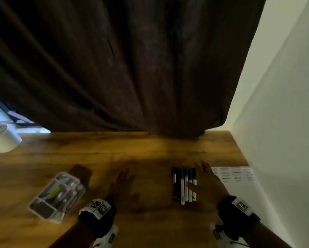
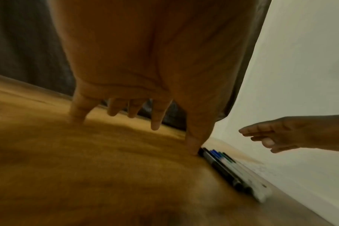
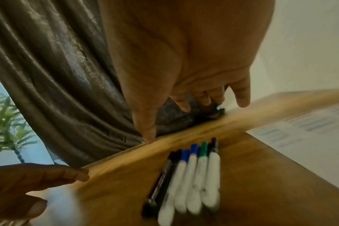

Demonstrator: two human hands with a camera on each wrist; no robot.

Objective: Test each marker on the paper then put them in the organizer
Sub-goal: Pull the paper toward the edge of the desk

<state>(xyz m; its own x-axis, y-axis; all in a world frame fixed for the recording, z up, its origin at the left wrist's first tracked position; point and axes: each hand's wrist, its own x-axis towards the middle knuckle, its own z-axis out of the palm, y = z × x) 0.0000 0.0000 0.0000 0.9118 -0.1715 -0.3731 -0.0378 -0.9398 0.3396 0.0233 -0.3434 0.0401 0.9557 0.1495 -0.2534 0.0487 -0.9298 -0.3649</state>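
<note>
A: Where are the markers?
B: In a tidy row on the wooden counter, side by side, caps pointing far: black ones on the left, then blue, green, and a dark-capped one on the right.

A: And the hands?
B: The right hand hovers just beside the row's right edge, fingers straight and spread, grasping nothing. The left hand is well left of the markers, also spread and released, holding nothing.

A: The paper and the organizer?
B: The paper lies far right against the wall, printed lines on it. The clear organizer sits near left, tilted, with some items in its compartments.
</note>
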